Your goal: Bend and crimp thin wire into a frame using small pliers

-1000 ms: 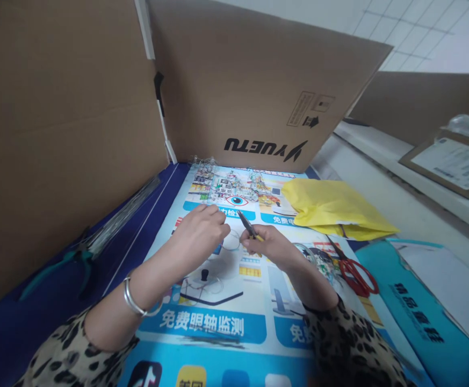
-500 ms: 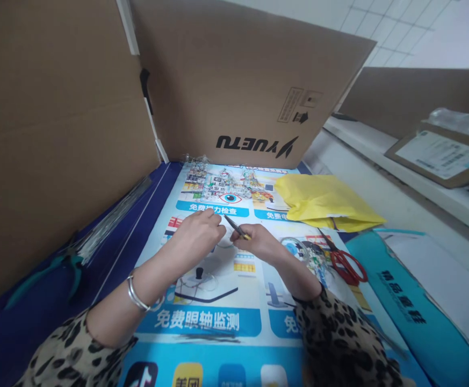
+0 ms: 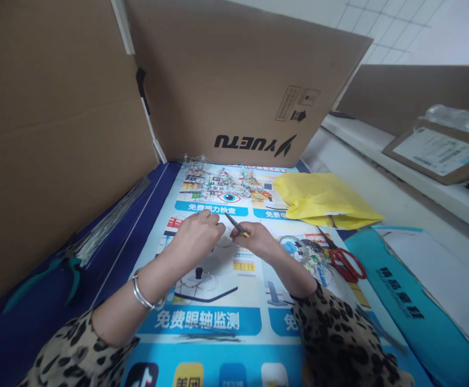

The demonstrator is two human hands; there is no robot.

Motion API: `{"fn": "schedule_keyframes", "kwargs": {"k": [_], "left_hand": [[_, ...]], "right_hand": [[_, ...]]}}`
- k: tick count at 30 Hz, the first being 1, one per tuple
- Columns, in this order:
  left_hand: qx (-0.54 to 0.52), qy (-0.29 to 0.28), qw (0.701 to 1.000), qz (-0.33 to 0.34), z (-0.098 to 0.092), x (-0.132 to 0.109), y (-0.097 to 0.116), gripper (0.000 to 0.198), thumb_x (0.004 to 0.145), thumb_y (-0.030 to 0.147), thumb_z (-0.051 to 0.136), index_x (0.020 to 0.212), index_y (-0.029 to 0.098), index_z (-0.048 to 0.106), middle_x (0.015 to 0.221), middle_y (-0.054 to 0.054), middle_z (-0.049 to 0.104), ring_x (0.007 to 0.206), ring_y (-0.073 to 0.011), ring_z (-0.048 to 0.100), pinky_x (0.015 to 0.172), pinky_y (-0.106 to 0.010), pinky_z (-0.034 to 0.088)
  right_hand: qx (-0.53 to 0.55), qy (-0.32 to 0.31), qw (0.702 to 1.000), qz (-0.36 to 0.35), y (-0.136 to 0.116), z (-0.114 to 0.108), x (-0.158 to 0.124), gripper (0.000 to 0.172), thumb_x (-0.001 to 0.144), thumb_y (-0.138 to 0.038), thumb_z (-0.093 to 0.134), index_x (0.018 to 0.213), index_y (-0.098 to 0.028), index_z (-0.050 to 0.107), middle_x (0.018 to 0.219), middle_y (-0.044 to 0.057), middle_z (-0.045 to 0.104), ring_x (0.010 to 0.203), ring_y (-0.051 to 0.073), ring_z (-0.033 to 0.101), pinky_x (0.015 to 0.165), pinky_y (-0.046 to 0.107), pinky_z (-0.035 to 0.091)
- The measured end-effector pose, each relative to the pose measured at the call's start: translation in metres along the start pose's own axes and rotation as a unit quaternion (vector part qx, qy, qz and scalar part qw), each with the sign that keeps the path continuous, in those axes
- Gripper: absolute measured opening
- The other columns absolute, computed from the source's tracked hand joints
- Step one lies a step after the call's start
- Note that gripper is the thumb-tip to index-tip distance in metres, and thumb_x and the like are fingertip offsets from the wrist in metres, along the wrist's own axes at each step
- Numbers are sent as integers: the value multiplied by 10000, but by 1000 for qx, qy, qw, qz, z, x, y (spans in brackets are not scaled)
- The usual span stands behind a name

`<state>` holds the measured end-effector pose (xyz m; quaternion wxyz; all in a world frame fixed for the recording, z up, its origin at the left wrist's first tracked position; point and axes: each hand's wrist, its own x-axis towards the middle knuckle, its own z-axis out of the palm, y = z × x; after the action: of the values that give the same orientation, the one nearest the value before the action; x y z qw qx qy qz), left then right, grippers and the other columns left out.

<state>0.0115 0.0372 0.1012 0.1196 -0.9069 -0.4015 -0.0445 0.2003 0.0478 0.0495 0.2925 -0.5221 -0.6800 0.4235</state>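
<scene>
My right hand (image 3: 256, 241) is closed around slim pointed tweezers (image 3: 236, 224), dark with a yellow part, their tip directed up and left towards my other hand. Close by, my left hand (image 3: 202, 232) is closed in a pinch; what its fingertips hold is hidden. A thin curved wire (image 3: 223, 246) shows below and between the two hands. Both hands are over the printed poster sheet (image 3: 250, 279). Farther back on the sheet lies a tangle of thin wire pieces with small coloured bits (image 3: 234, 184).
Teal-handled pliers (image 3: 73, 277) and a bundle of straight wires (image 3: 111, 223) lie left. Red-handled scissors (image 3: 349, 264), small parts (image 3: 318, 263), a yellow pouch (image 3: 326, 199) and a turquoise packet (image 3: 399, 293) lie right. Cardboard walls (image 3: 234, 80) stand behind and left.
The view has shifted very slightly. Both hands keep nearly the same pose, with the tweezers still in my right hand; my left forearm has turned a little.
</scene>
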Motion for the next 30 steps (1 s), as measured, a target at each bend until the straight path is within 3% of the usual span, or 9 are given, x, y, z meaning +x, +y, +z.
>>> {"fn": "schedule_keyframes", "kwargs": {"k": [23,30], "left_hand": [[-32,-45,995,-77,8,2,5,219,760,49,408,855,152,576,729,-70,582,671,-230,618,524,-286,423],[-84,-52,987,-124,10,3,2,205,839,159,380,827,153,584,779,-76,618,644,-198,610,529,-275,378]], "right_hand": [[55,15,998,28,-5,3,-4,134,634,-254,595,744,-180,604,626,-21,577,577,111,516,555,236,414],[89,17,995,32,-11,4,-6,139,618,-249,612,733,-172,595,627,-21,569,579,109,515,572,250,424]]}}
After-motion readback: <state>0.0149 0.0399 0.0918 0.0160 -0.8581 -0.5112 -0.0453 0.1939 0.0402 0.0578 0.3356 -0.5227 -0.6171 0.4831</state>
